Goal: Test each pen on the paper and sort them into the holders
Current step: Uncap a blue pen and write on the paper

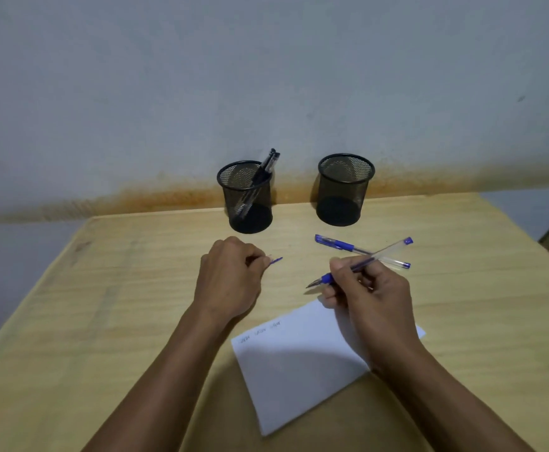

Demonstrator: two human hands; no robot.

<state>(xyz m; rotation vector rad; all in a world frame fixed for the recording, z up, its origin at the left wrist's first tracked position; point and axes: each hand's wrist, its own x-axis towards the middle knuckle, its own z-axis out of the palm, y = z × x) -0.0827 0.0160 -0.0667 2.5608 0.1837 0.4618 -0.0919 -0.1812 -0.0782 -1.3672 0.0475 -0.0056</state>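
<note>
Beside right hand (369,298), capped pen (361,251), behind it empty holder (344,190)

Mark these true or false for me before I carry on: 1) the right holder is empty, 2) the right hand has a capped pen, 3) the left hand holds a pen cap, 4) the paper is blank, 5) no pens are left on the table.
1) True: the right holder shows no pens; the left holder has them.
2) False: the right hand grips an uncapped pen, tip bare.
3) True: the left hand pinches a blue cap.
4) False: the paper carries small scribbles near its top edge.
5) False: one capped blue pen lies on the table.
</note>
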